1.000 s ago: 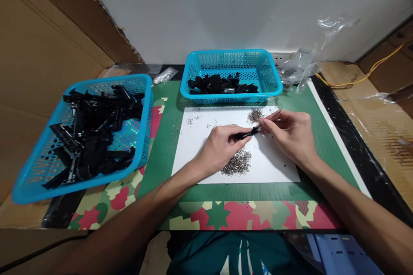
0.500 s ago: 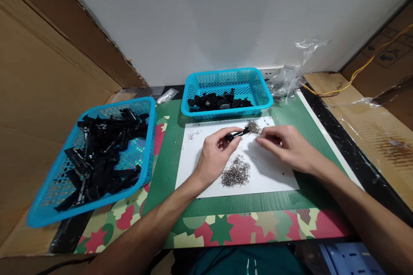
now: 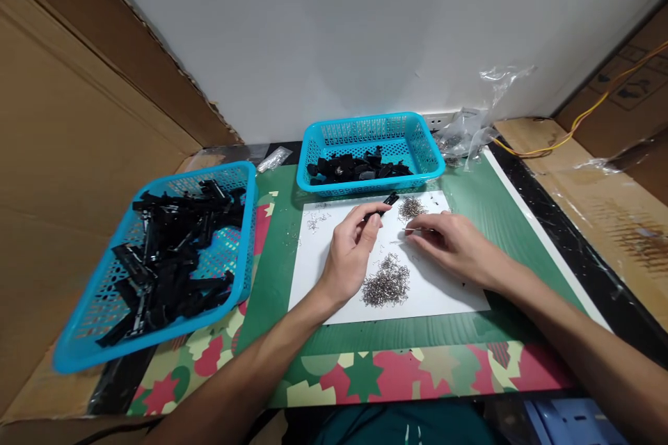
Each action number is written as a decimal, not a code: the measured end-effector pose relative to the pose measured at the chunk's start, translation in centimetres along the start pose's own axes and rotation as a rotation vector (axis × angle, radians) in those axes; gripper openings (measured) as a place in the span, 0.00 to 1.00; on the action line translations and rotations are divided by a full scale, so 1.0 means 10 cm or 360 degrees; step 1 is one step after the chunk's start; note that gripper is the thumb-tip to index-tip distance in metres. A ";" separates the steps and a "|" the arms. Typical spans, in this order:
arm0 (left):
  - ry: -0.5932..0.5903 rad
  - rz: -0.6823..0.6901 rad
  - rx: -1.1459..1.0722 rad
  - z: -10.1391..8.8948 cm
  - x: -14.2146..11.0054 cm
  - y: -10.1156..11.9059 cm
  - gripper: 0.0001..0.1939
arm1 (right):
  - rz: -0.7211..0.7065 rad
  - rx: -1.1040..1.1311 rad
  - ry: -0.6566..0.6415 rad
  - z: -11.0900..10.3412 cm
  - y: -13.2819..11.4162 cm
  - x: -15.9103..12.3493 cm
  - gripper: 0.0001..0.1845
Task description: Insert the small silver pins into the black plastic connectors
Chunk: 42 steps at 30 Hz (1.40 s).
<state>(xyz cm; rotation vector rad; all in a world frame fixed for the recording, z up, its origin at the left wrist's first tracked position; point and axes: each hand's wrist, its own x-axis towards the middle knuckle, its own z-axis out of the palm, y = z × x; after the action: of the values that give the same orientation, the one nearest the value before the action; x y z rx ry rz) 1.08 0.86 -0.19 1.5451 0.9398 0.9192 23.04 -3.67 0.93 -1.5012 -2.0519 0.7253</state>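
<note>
A pale wall (image 3: pixel 339 28) rises behind a black counter (image 3: pixel 553 222), with brown cardboard (image 3: pixel 78 118) standing along the left side. A green mat (image 3: pixel 516 236) covers much of the counter, its near edge bordered by a red, green and cream pattern. To the left, a blue basket (image 3: pixel 250 236) holds a heap of long black parts (image 3: pixel 172 257). A sheet of white paper (image 3: pixel 313 271) lies on the mat, and just beyond it sits a smaller blue basket (image 3: pixel 370 185) with short black pieces (image 3: pixel 360 167) gathered toward its near side. The right hand (image 3: pixel 454 243) is above the right part of the paper, its grip narrow, thumb and fingertips closed on something thin. The left hand (image 3: pixel 349 247) is above the middle, its grip closed around a narrow black part. Right of the smaller basket lies a clear plastic bag (image 3: pixel 464 132). A large pile of metal bits (image 3: pixel 386 281) sits between the forearms, a smaller pile (image 3: pixel 412 207) near the paper's far edge. The narrow black part (image 3: pixel 390 202) tilts upward, its far end poking past the left fingers. Smallest, the thin light sliver (image 3: pixel 412 229) juts from the right fingertips, too fine to identify
</note>
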 end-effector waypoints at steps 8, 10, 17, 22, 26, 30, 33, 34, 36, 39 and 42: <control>0.0056 0.0041 0.0070 0.00 0.02 0.00 0.14 | -0.0075 -0.0131 0.0165 0.25 -0.06 0.10 0.07; 0.0056 0.0054 0.0083 0.00 0.03 0.00 0.14 | -0.0075 -0.0126 0.0152 0.27 -0.07 0.11 0.06; 0.0022 0.0118 0.0196 -0.01 0.01 0.00 0.13 | -0.0095 0.0037 0.0157 0.24 -0.07 0.09 0.06; -0.0203 0.0143 0.0151 -0.03 -0.04 0.08 0.16 | -0.0325 0.0444 0.0360 0.12 -0.12 0.03 0.06; -0.0413 0.0226 -0.0029 -0.03 -0.10 0.14 0.15 | -0.0542 0.0473 0.0428 0.08 -0.18 0.01 0.05; -0.0440 0.0190 -0.0192 -0.04 -0.11 0.12 0.14 | -0.0610 0.0476 0.0533 0.12 -0.19 -0.01 0.06; -0.0392 0.0110 -0.0286 -0.04 -0.10 0.09 0.17 | -0.0735 0.0382 0.0687 0.18 -0.18 -0.01 0.08; -0.0365 0.0080 -0.0315 -0.04 -0.10 0.08 0.18 | -0.0785 0.0320 0.0738 0.19 -0.18 -0.02 0.08; -0.0304 0.0022 -0.0355 -0.04 -0.09 0.07 0.20 | -0.0845 0.0168 0.0824 0.23 -0.20 -0.02 0.08; -0.0218 0.0003 -0.0344 -0.04 -0.08 0.06 0.20 | -0.0849 0.0014 0.0913 0.28 -0.24 -0.03 0.09; -0.0133 0.0095 -0.0238 -0.04 -0.08 0.06 0.17 | -0.0770 0.0048 0.0917 0.31 -0.27 -0.04 0.08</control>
<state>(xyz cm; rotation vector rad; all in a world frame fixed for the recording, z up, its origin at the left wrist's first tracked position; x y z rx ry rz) 0.50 0.20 0.34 1.4786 0.7518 0.9384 19.22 -5.10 0.44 -0.9750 -1.8198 0.1095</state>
